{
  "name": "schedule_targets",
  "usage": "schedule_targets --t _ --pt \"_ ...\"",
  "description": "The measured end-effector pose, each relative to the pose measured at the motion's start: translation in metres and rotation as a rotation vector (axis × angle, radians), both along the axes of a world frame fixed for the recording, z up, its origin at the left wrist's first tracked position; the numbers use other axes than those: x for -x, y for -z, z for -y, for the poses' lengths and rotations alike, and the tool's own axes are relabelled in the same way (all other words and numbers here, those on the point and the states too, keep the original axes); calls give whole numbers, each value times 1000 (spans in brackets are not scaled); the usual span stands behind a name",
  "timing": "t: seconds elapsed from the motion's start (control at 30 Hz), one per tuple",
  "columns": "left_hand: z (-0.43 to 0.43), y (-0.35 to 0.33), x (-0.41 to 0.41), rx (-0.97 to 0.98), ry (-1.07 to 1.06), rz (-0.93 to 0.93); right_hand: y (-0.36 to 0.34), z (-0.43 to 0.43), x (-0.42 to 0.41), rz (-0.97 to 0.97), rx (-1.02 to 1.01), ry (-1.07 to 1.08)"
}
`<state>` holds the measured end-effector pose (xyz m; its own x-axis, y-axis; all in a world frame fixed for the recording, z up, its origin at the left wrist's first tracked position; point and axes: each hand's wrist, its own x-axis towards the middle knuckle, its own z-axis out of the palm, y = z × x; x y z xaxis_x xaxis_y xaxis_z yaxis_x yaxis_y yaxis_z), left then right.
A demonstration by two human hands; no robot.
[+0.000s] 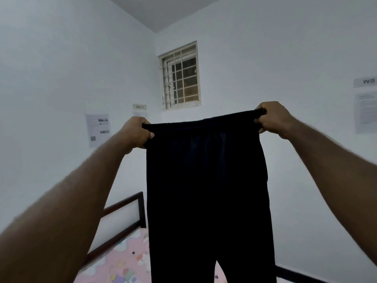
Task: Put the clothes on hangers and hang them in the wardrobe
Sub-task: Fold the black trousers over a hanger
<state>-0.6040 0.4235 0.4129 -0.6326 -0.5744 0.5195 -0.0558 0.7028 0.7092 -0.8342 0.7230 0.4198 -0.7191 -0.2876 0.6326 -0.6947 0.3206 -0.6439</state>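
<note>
The black trousers [207, 190] are held up high over the bed [122, 268]. The waistband [204, 120] is pinched tight at each end by the left hand [136, 132] and right hand [274, 119]. The cloth looks soft, light and floppy, so the waistband is likely best kept hold of.

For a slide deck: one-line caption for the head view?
Left hand and right hand hold black trousers up by the waistband above a bed.
</note>
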Motion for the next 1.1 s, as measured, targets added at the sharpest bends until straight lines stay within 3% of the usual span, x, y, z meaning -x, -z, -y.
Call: schedule_targets --t 0.13,0.27,0.4,0.53,0.67,0.8,0.9,0.97,1.1 --pt "-7 70 -7 37 -7 -117 63 -7 -9 6 78 1" --pt "-32 216 -33 245 -29 -213 208 -33 -40 83 260 12" --pt "-66 396 -56 58 -24 -25 398 -63 -71 338 27 210" --pt "-90 502 -73 -49 59 310 503 -83 -106 594 -156 309" --pt "-102 535 -85 -38 115 432 540 -94 -135 753 -124 331" --pt "-129 523 -104 -73 177 151 544 -110 -171 960 513 280" --pt "-156 521 -124 22 288 86 554 -120 -186 1173 929 255" --pt "-170 528 -127 83 398 106 571 -115 -182 1268 908 387" --pt "-181 537 -118 174 532 109 598 -96 -177 1275 607 638"
